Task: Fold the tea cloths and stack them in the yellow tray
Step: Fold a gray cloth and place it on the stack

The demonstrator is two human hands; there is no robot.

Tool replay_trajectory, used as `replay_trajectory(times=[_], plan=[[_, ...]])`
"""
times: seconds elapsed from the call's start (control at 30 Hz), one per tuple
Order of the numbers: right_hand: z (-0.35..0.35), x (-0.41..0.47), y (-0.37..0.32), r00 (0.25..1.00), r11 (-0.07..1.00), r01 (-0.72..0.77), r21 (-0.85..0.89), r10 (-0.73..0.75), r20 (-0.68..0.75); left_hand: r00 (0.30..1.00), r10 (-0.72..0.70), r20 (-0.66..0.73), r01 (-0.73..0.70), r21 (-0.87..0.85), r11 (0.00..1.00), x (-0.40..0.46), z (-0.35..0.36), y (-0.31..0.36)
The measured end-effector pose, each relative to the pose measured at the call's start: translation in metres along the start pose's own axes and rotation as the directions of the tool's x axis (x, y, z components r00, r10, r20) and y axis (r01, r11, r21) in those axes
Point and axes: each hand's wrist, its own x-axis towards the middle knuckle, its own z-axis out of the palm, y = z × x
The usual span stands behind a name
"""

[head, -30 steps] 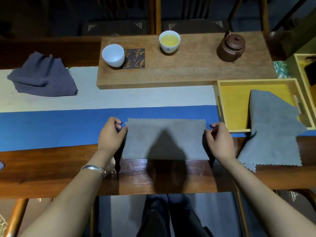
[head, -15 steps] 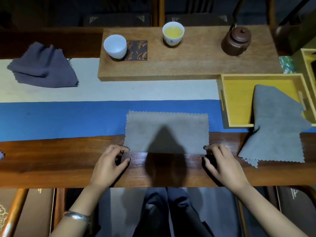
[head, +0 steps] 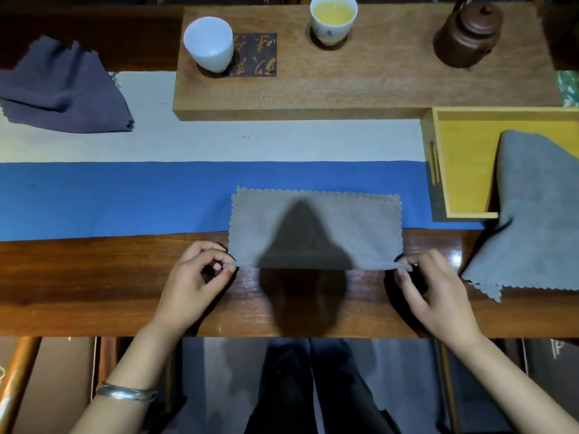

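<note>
Nearest the person, both hands work the folded grey tea cloth [head: 315,228], which lies flat half on the dark wooden table [head: 94,283] and half on the blue runner strip [head: 109,198]. The left hand [head: 191,283] pinches the cloth's near left corner between thumb and fingertips; the right hand [head: 435,292] pinches its near right corner the same way. A head shadow falls across the cloth's middle. A silver bangle [head: 125,393] sits on the left wrist.

Right of the cloth, a second grey cloth [head: 539,214] drapes over the front wall of the yellow tray [head: 463,170], half inside, half spilling onto the table. Far left of the folded cloth lies a crumpled purple-grey cloth [head: 62,92]. Beyond the folded cloth, a raised wooden board [head: 360,86] carries an empty white cup [head: 208,43], a cup of yellow tea [head: 333,18] and a brown clay teapot [head: 466,32].
</note>
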Motion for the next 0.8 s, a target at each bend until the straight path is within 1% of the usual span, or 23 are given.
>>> replay_trajectory(times=[0.1, 0.17, 0.23, 0.33, 0.37, 0.47, 0.53, 0.63, 0.8], plan=[[-0.001, -0.008, -0.009, 0.997, 0.999, -0.011, 0.030, 0.013, -0.073, 0.999, -0.037, -0.036, 0.034, -0.068, 0.997, -0.009, -0.003, 0.007], [-0.001, -0.012, -0.015, 0.995, 0.996, -0.040, 0.082, 0.047, -0.090, 0.996, -0.047, -0.076, 0.039, -0.103, 0.994, -0.010, -0.006, 0.011], [-0.002, -0.010, -0.018, 0.989, 0.984, -0.087, 0.156, 0.104, -0.109, 0.994, -0.063, -0.085, 0.050, -0.145, 0.988, -0.005, -0.007, 0.015], [-0.001, 0.007, -0.020, 0.961, 0.925, -0.190, 0.328, 0.244, -0.133, 0.990, -0.115, -0.085, 0.086, -0.295, 0.952, 0.010, -0.004, 0.023], [0.000, 0.015, -0.019, 0.952, 0.903, -0.205, 0.377, 0.273, -0.135, 0.985, -0.137, -0.104, 0.096, -0.326, 0.941, 0.018, -0.001, 0.026], [0.002, 0.042, -0.020, 0.939, 0.863, -0.217, 0.456, 0.312, -0.144, 0.959, -0.178, -0.220, 0.100, -0.324, 0.941, 0.043, 0.011, 0.034], [0.005, 0.058, -0.021, 0.931, 0.859, -0.231, 0.456, 0.331, -0.153, 0.945, -0.190, -0.266, 0.101, -0.316, 0.943, 0.059, 0.019, 0.035], [0.011, 0.074, -0.018, 0.917, 0.870, -0.261, 0.418, 0.359, -0.175, 0.931, -0.216, -0.294, 0.137, -0.267, 0.954, 0.076, 0.028, 0.034], [0.020, 0.082, -0.013, 0.906, 0.924, -0.321, 0.208, 0.363, -0.217, 0.908, -0.235, -0.348, 0.198, -0.138, 0.970, 0.086, 0.034, 0.025]])
